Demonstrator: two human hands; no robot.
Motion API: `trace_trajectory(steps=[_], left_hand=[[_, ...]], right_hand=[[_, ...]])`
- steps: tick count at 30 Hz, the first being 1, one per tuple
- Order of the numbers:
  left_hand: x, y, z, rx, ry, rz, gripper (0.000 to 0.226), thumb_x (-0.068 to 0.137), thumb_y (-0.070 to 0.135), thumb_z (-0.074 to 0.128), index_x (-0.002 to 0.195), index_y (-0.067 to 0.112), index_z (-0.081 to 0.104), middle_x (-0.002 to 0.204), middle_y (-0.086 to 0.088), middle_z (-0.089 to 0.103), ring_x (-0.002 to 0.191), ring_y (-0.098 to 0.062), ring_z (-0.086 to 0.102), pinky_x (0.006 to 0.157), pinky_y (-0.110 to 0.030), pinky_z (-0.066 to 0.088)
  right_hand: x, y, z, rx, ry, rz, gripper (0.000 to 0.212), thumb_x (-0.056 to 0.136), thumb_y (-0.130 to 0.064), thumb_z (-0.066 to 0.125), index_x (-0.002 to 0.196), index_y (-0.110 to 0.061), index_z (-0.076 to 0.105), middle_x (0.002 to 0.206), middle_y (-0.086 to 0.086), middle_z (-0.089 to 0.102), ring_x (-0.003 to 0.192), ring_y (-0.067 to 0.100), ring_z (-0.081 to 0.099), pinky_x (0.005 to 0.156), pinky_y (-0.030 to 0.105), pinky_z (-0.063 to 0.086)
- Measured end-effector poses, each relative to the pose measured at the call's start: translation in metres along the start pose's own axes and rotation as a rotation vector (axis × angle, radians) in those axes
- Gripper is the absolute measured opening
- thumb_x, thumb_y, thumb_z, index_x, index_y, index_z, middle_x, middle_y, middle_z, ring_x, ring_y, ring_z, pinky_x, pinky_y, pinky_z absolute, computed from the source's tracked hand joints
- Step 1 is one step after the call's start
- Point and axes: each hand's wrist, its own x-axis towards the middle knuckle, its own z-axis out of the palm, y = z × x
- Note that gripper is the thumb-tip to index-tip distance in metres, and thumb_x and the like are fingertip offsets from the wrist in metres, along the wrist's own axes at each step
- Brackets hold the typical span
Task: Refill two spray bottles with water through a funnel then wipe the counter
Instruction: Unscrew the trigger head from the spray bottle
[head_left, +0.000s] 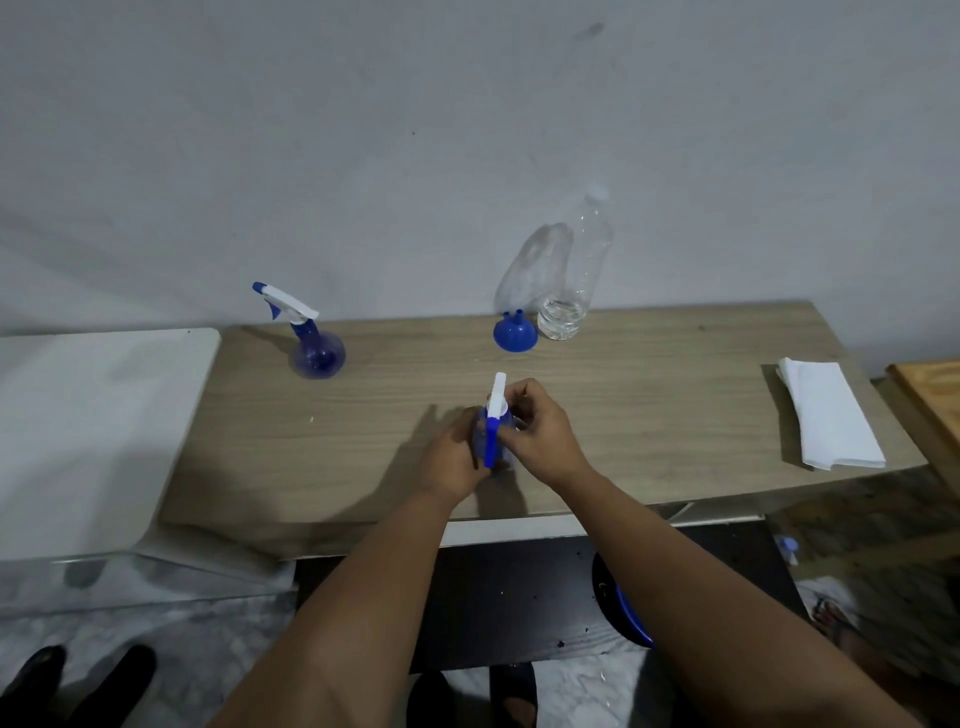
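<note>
A blue spray bottle with a white and blue trigger head stands at the middle of the wooden counter. My left hand wraps its round body from the left. My right hand grips the neck under the spray head from the right. A second blue spray bottle stands alone at the back left. A blue funnel lies mouth-down at the back, next to a clear plastic water bottle holding a little water. A folded white cloth lies at the counter's right end.
A white surface adjoins the counter on the left. A wooden edge shows at the far right. The wall rises right behind the counter. Below the counter sit a dark board and a blue-rimmed round object.
</note>
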Motion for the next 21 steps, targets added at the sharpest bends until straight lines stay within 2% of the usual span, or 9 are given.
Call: trace_trajectory(steps=[2,4,7,9,11,15,17,19,21], left_hand=[[0.003,0.000,0.000,-0.010,-0.003,-0.023,0.030,0.092,0.021,0.071,0.119,0.025,0.059,0.093,0.015,0.062,0.079,-0.002,0.059,0.066,-0.018,0.049],[0.004,0.003,-0.002,-0.040,-0.031,-0.044,0.033,0.091,0.016,0.071,0.121,0.020,0.058,0.100,0.009,0.063,0.086,-0.009,0.060,0.076,-0.021,0.051],[0.006,0.001,-0.001,-0.073,-0.060,-0.045,0.051,0.069,0.038,0.079,0.115,0.032,0.058,0.112,0.002,0.069,0.102,-0.022,0.066,0.094,-0.042,0.053],[0.009,-0.001,0.001,-0.093,-0.072,-0.082,0.061,0.067,0.033,0.084,0.122,0.032,0.058,0.113,0.004,0.070,0.103,-0.019,0.067,0.095,-0.039,0.053],[0.004,0.006,-0.003,-0.072,-0.057,-0.093,0.065,0.069,0.024,0.087,0.125,0.032,0.055,0.112,0.008,0.070,0.101,-0.016,0.068,0.091,-0.034,0.053],[0.001,0.008,-0.006,-0.078,-0.062,-0.105,0.067,0.066,0.027,0.088,0.122,0.035,0.054,0.112,0.012,0.070,0.101,-0.013,0.066,0.093,-0.035,0.052],[0.002,0.006,-0.005,-0.079,-0.063,-0.100,0.070,0.062,0.032,0.090,0.122,0.035,0.054,0.113,0.012,0.070,0.101,-0.012,0.067,0.094,-0.041,0.054],[0.003,0.005,-0.003,-0.044,-0.065,-0.098,0.072,0.063,0.035,0.090,0.125,0.033,0.053,0.115,0.010,0.068,0.102,-0.013,0.066,0.093,-0.042,0.054],[0.002,0.005,-0.003,-0.048,-0.059,-0.100,0.074,0.064,0.036,0.090,0.127,0.033,0.051,0.115,0.010,0.068,0.101,-0.013,0.066,0.092,-0.040,0.054]], right_hand=[[-0.002,-0.001,0.000,0.020,0.007,-0.007,0.023,0.087,-0.001,0.080,0.105,-0.006,0.067,0.102,0.010,0.074,0.098,0.026,0.071,0.090,0.037,0.058],[-0.002,-0.005,-0.002,0.054,-0.005,0.012,0.022,0.088,-0.001,0.080,0.107,-0.005,0.071,0.104,0.010,0.075,0.102,0.024,0.072,0.095,0.040,0.058],[-0.001,-0.023,-0.011,0.187,0.047,0.043,0.025,0.089,0.007,0.076,0.110,-0.007,0.073,0.103,0.007,0.078,0.099,0.014,0.075,0.094,0.036,0.060],[0.006,-0.051,-0.021,0.316,0.105,0.020,0.026,0.091,0.013,0.070,0.112,-0.001,0.072,0.104,0.011,0.077,0.096,0.012,0.076,0.089,0.027,0.060],[0.018,-0.083,-0.034,0.367,0.151,-0.055,0.021,0.094,0.011,0.067,0.113,0.003,0.072,0.105,0.013,0.077,0.090,0.016,0.077,0.083,0.025,0.059],[0.041,-0.131,-0.071,0.429,0.286,-0.168,0.020,0.095,0.001,0.069,0.106,-0.016,0.075,0.103,0.013,0.077,0.081,0.021,0.070,0.074,0.031,0.059],[0.047,-0.124,-0.086,0.257,0.349,-0.172,0.018,0.093,-0.008,0.073,0.105,-0.021,0.076,0.095,0.008,0.076,0.075,0.013,0.065,0.070,0.027,0.056],[0.045,-0.089,-0.091,-0.057,0.352,-0.090,0.018,0.089,-0.012,0.071,0.104,-0.020,0.078,0.087,-0.001,0.076,0.070,0.002,0.063,0.069,0.023,0.051],[0.032,-0.035,-0.087,-0.330,0.285,0.075,0.015,0.088,-0.012,0.071,0.100,-0.016,0.080,0.085,0.003,0.076,0.076,0.009,0.068,0.072,0.026,0.046]])
